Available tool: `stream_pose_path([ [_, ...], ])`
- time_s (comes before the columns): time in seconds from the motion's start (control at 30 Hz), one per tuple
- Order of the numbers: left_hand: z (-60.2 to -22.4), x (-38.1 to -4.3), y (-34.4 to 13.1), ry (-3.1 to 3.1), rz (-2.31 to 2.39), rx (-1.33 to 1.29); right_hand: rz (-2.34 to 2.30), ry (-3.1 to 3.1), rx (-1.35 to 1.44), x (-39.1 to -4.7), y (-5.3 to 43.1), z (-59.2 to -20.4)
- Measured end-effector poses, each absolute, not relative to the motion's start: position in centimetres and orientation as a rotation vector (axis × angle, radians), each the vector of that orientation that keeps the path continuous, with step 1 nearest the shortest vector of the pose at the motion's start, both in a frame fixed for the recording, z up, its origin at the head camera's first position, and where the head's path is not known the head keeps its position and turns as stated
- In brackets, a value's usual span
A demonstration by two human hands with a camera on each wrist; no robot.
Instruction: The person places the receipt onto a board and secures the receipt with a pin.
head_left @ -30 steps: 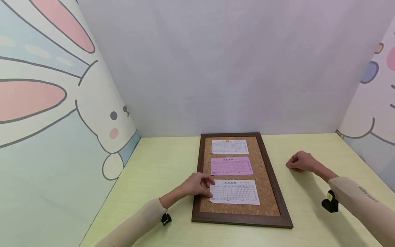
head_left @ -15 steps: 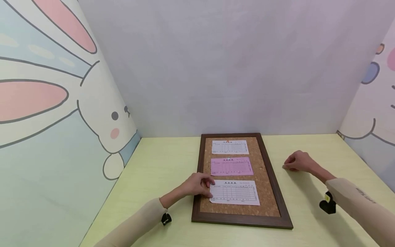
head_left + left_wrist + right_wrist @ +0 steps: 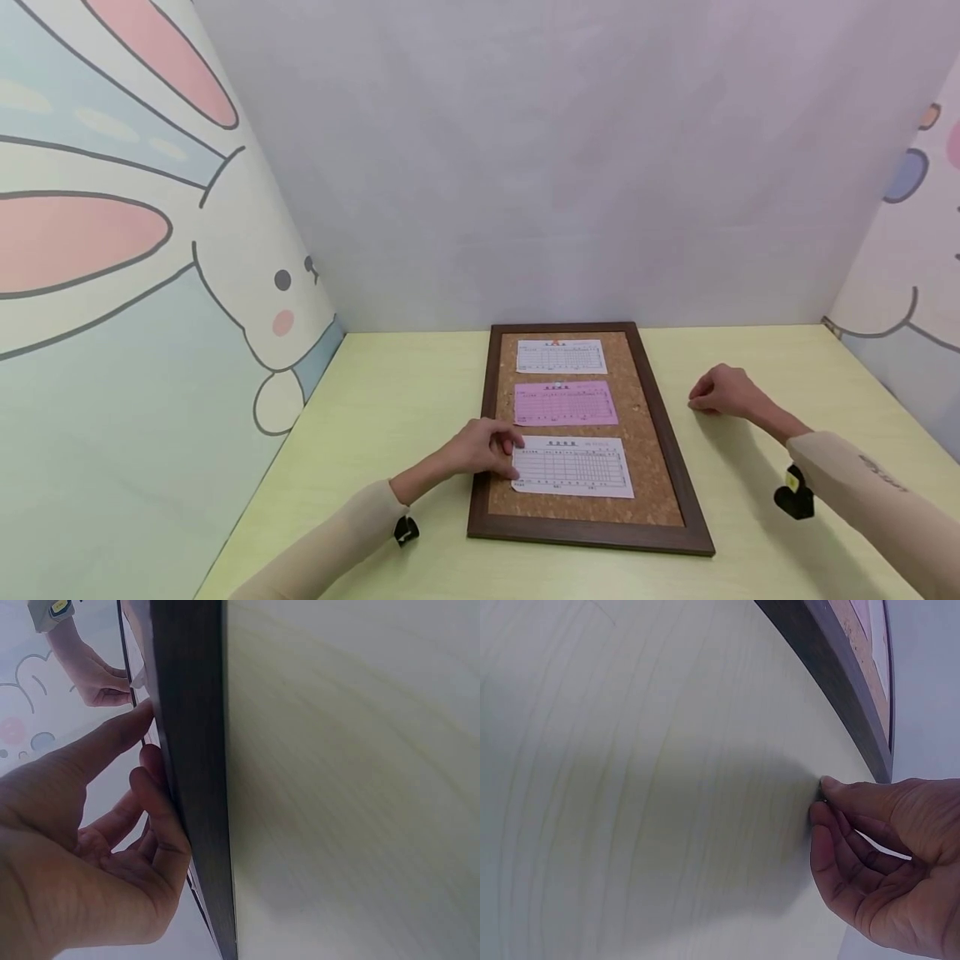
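A brown-framed corkboard lies on the table and bears three printed slips. The lowest is a white slip; my left hand is at its left edge, thumb and index fingertips spread apart along that edge. In the left wrist view the left hand reaches over the dark frame, other fingers bent beside it. Right of the board, close over the table, my right hand has thumb and index finger together. The right wrist view shows a small dark object between those fingertips, mostly hidden.
Above the lowest slip are a pink slip with a pale pin and a smaller white slip with an orange pin. A grey backdrop stands behind the table. Rabbit-painted panels flank it.
My right hand has shifted slightly left, and its thumb and index fingertips have changed position a little. The left hand and the slips stay in place.
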State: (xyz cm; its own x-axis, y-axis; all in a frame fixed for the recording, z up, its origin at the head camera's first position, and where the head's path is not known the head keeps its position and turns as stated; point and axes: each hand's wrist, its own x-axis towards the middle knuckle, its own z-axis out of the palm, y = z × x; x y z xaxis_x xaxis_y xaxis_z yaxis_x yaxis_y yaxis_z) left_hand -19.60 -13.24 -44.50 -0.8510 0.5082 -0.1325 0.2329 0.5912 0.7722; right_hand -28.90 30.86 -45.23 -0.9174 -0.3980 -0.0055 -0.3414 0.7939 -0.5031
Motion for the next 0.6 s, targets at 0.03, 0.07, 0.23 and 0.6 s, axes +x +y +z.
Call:
stream_pose_path([
  [0.03,-44.52,-19.61,-13.24,2.483,1.136,0.598,-0.768,2.873,-0.602,-28.92,30.82,-45.19],
  [0.07,-44.54,-19.61,-13.26,2.482,1.138,0.598,-0.764,2.876,-0.601,-28.95,30.81,-45.18],
  [0.23,-44.54,-19.62,-13.22,2.480,1.134,0.603,-0.735,2.882,-0.545,-29.00,30.72,-45.17],
  [0.6,-44.48,-19.64,-13.30,2.475,1.134,0.586,-0.679,2.906,-0.621,-28.81,30.18,-44.92],
])
